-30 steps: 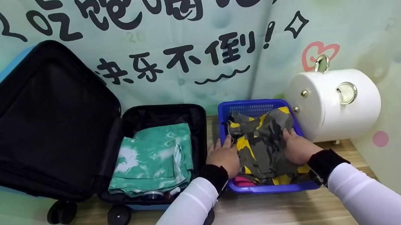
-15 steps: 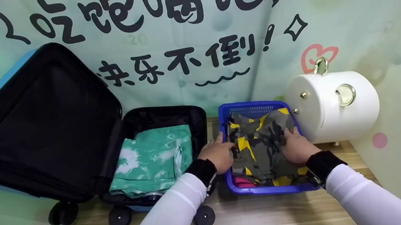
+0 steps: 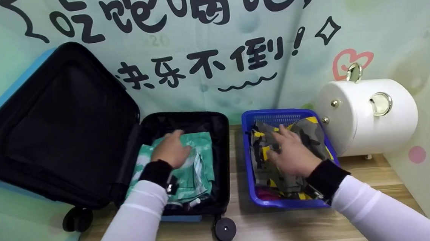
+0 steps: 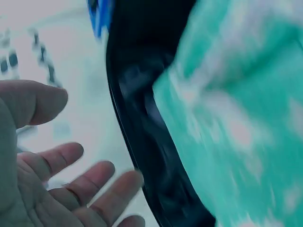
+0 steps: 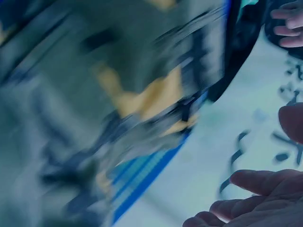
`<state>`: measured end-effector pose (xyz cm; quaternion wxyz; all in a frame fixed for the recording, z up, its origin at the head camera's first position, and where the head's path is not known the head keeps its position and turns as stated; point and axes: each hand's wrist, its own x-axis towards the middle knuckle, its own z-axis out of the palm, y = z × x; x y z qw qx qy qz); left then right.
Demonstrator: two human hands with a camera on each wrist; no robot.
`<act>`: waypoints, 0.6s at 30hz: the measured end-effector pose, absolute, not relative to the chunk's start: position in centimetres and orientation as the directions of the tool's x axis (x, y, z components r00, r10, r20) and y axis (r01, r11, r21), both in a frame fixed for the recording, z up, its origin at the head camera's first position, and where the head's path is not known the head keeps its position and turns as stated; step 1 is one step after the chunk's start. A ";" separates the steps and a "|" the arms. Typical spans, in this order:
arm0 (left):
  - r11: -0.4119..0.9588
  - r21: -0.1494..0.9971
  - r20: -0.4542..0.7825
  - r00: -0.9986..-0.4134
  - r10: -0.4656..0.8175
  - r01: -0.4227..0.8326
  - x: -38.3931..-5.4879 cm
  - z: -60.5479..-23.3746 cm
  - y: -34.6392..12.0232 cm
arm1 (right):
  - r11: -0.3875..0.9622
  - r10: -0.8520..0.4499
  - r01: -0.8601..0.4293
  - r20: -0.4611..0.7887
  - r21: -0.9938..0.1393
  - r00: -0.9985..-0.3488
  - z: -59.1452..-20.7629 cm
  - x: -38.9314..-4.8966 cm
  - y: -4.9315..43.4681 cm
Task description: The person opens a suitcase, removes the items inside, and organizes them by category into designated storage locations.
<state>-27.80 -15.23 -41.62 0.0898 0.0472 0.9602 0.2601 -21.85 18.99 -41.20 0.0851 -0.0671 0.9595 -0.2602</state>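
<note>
Over a blue-shelled, black-lined suitcase and a blue perforated plastic basket: left hand and right hand, both grips loose and wide

Inside the suitcase: folded green-and-white tie-dyed cloth, partly covered in the head view by the left hand. Fingers of that hand spread and slightly bent; in the left wrist view, apart from the cloth, beyond the suitcase's dark rim. At the near edge, in front of the cloth: small white cylindrical item, too small to identify. To the left: raised black-lined lid. Below the near right corner: round black wheel.

Inside the basket: crumpled grey, black and yellow camouflage cloth, beneath the right hand, with dark pink cloth visible under it near the front left corner. Right fingers also spread; in the right wrist view, apart from the blurred camouflage cloth.

Just beside the basket, on its right: glossy white cylindrical container with shiny metal fittings. Beneath everything: pale wood-grain worktop. Around both wrists: black fabric straps; above them, white sleeves. Behind: pale green backdrop with bold black lettering.
</note>
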 end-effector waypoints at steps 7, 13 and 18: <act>0.888 0.450 -0.222 -0.975 0.011 -0.093 -27.5 -42.0 -21.3 | 0.771 -0.277 -0.159 -0.100 -0.616 -0.956 -40.6 -22.6 13.3; 0.880 0.451 -0.300 -0.954 -0.008 -0.149 -26.8 -42.7 -23.6 | 0.719 -0.288 -0.106 -0.156 -0.687 -0.945 -40.9 -23.3 9.0; 0.865 0.470 -0.335 -0.942 -0.011 -0.177 -27.0 -43.4 -24.8 | 0.694 -0.294 -0.054 -0.214 -0.718 -0.931 -42.1 -24.1 6.3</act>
